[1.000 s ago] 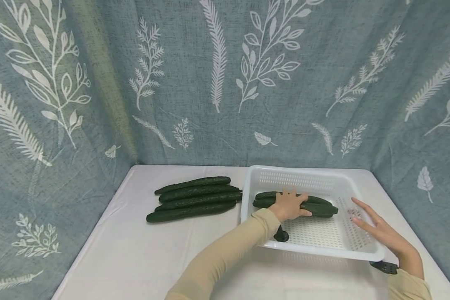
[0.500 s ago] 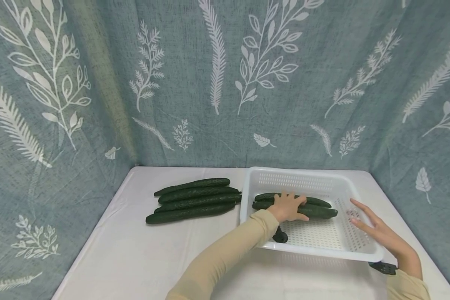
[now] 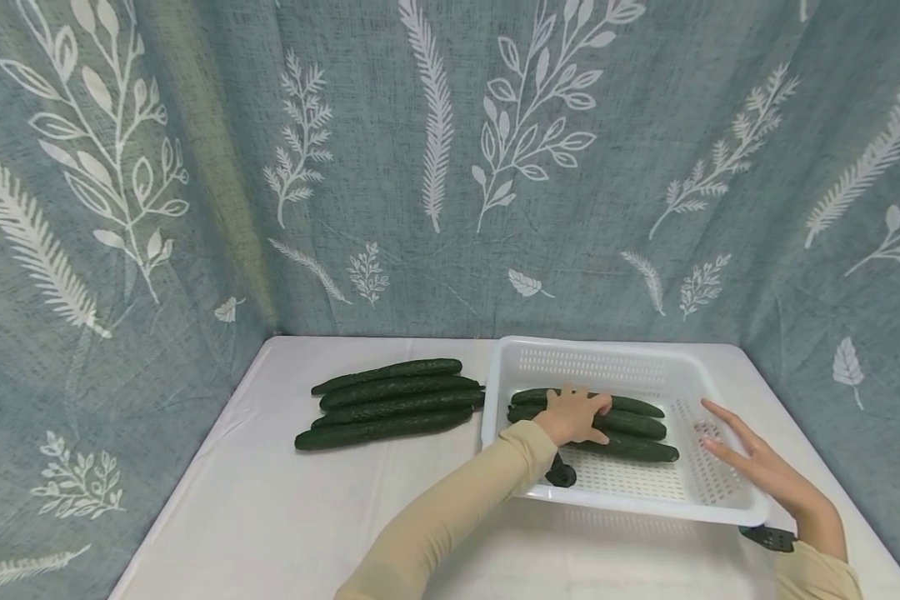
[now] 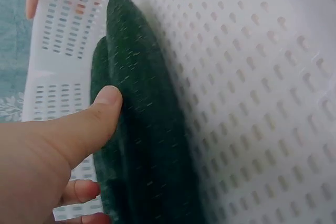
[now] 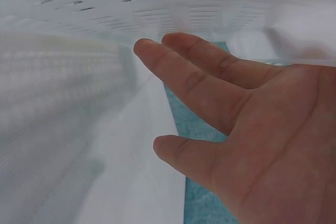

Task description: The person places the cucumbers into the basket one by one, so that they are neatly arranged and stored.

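Note:
Inside a white perforated basket (image 3: pixel 630 493) lie three dark green cucumbers: a back one (image 3: pixel 630 406), a middle one (image 3: pixel 637 426) and a front one (image 3: pixel 637 451). My left hand (image 3: pixel 568 417) reaches over them with spread fingers. In the left wrist view, its straight thumb touches the side of a cucumber (image 4: pixel 152 114), with another partly hidden behind; some fingertips are out of sight. My right hand (image 3: pixel 776 467) is at the basket's right wall, fingers spread; reddish patches show through the holes there. In the right wrist view, that hand (image 5: pixel 252 114) lies below the basket's rim, holding nothing visible.
Several more cucumbers (image 3: pixel 390 408) lie side by side on the white tabletop (image 3: pixel 270 517) left of the basket, some ends close to its wall. A patterned blue-green curtain (image 3: pixel 375 167) encloses the back and sides. Black wrist devices (image 3: pixel 768 537) sit on both wrists.
The front cucumber has separated from the middle one and shifted toward me in the basket. My left hand stays nearly in place over them; my right hand has hardly moved.

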A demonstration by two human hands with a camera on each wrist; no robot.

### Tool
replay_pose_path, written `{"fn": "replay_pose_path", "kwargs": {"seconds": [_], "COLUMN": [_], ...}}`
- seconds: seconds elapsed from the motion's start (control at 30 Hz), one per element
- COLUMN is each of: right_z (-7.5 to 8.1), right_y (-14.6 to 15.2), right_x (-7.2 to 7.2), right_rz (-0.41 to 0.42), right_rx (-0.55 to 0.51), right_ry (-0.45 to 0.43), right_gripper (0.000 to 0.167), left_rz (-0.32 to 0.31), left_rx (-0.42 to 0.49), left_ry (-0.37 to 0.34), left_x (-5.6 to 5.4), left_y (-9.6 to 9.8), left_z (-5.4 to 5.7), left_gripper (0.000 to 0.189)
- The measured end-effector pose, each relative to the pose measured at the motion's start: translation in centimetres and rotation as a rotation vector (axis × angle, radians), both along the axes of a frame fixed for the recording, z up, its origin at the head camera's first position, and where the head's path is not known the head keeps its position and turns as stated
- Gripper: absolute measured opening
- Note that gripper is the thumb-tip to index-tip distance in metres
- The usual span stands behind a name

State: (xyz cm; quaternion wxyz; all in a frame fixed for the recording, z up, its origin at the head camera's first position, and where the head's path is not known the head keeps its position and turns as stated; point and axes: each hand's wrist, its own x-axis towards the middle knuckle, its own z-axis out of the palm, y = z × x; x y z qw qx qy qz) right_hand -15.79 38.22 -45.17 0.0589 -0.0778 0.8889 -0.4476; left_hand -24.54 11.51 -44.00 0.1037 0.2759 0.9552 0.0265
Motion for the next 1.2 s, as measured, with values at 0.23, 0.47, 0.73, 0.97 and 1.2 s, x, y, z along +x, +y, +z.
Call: {"fn": "replay_pose_path", "kwargs": {"seconds": [0.23,0.47,0.73,0.97,1.2], "right_z": [0.2,0.2,0.0,-0.1,0.0], "right_y": [0.1,0.2,0.2,0.3,0.3], "right_x": [-0.1,-0.1,-0.3,-0.2,-0.2], "right_rz": [0.012,0.019,0.015,0.019,0.020], "right_rx": [0.015,0.008,0.009,0.008,0.013], "right_ry": [-0.016,-0.006,-0.002,0.002,-0.011], "right_gripper": [0.066,0.065,0.066,0.066,0.066], "left_rz": [0.016,-0.001,-0.010,-0.010,-0.002], "left_rx": [0.003,0.046,0.181,0.245,0.287], "left_ry": [0.037,0.096,0.116,0.173,0.208], "left_x": [-0.3,-0.2,0.3,0.6,0.8], "left_y": [-0.3,-0.8,-1.9,-3.0,-4.2], "left_z": [0.8,1.7,3.1,3.9,4.0], "left_gripper": [0.036,0.034,0.033,0.031,0.028]}}
